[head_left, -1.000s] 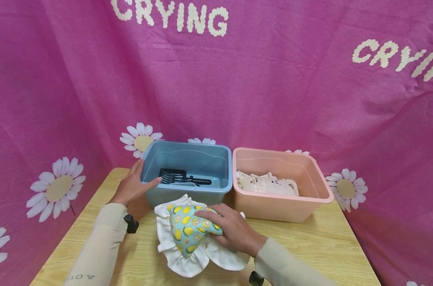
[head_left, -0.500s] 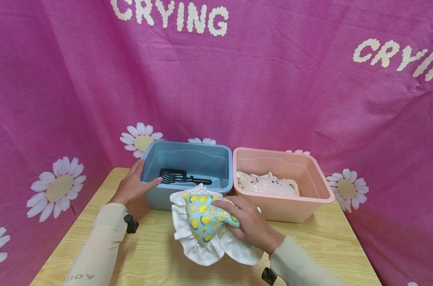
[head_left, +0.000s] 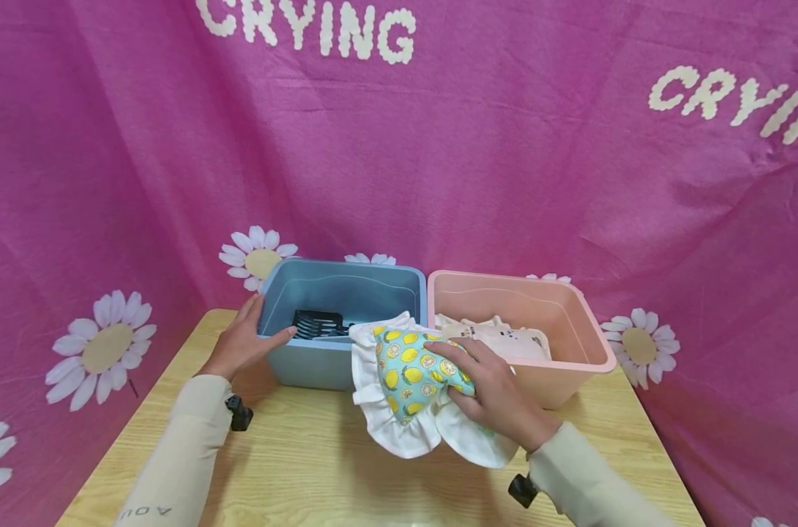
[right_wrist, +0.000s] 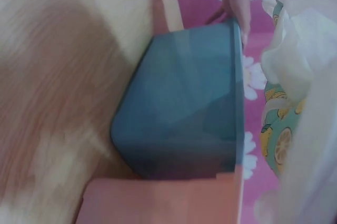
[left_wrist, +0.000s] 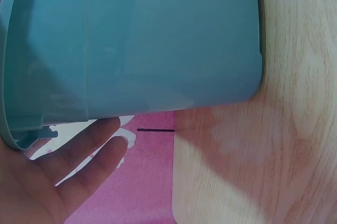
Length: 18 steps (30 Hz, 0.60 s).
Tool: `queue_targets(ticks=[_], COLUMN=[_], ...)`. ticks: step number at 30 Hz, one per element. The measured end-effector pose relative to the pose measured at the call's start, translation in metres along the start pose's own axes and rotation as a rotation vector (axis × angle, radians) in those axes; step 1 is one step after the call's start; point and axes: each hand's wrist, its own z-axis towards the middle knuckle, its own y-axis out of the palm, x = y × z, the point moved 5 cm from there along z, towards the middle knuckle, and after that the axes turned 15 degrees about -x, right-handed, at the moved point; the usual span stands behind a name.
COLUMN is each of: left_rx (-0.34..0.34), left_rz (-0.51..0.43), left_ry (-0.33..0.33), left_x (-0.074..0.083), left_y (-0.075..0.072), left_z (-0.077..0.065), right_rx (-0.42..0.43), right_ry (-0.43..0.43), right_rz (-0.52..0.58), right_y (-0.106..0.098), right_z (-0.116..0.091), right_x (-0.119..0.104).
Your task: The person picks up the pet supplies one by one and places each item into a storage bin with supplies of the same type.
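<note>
My right hand (head_left: 494,391) grips a teal lemon-print cloth piece (head_left: 405,377) with a white ruffled edge, fingers over its top. It hangs in front of the meeting corners of a blue bin (head_left: 310,368) and a pink bin (head_left: 550,383), overlapping both in the head view. Part of its lemon print (right_wrist: 283,145) and white cloth fill the right side of the right wrist view. My left hand (head_left: 244,342) rests at the blue bin's left front corner, thumb across the rim. In the left wrist view its fingers (left_wrist: 95,169) lie fairly straight against the outside.
Black tools with a forked head (head_left: 315,324) lie inside the blue bin. Cream printed cloth (head_left: 504,340) lies folded in the pink bin. Both bins stand side by side on a wooden table (head_left: 293,468), backed by a magenta curtain (head_left: 504,183) with daisies and lettering.
My right hand has carried the lemon-print cloth rightward and a little up, toward the pink bin. The left hand has stayed at the blue bin's corner.
</note>
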Motion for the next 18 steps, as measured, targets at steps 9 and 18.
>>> queue_targets(ticks=[9,18], left_rx=[-0.008,-0.011], left_rz=[-0.020,-0.030], left_ry=[-0.017,-0.016], left_x=[-0.002,-0.003], left_y=[0.002,0.002], left_z=[0.001,0.001], right_rx=[0.065,0.069], right_ry=[0.023,0.095], right_rz=[0.000,0.006], right_y=[-0.022,-0.044], right_z=[-0.009,-0.017], right_x=[0.019,0.036])
